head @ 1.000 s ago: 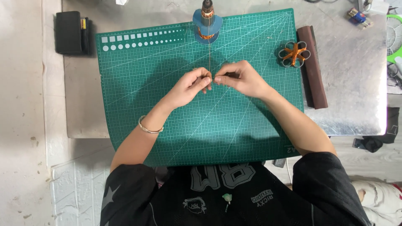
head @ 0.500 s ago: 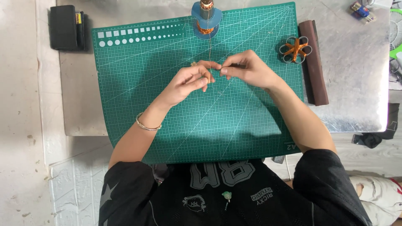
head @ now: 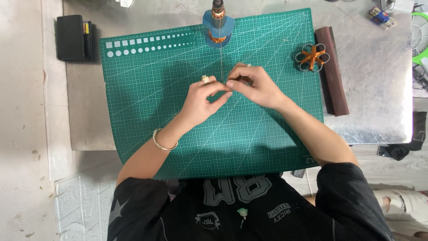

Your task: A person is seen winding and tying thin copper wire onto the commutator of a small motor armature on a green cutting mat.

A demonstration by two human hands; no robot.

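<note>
Both hands meet over the green cutting mat [head: 147, 111]. The left hand [head: 201, 100] and right hand [head: 255, 85] pinch a thin copper wire [head: 221, 62] running from the blue spool [head: 218, 27] at the mat's far edge

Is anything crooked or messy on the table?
Yes: the green cutting mat lies slightly tilted and hangs over the table's near edge. Otherwise things look tidy; both hands pinch a thin wire.

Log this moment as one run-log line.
left hand: pinching wire | right hand: pinching wire | spool: upright, top of mat
</note>
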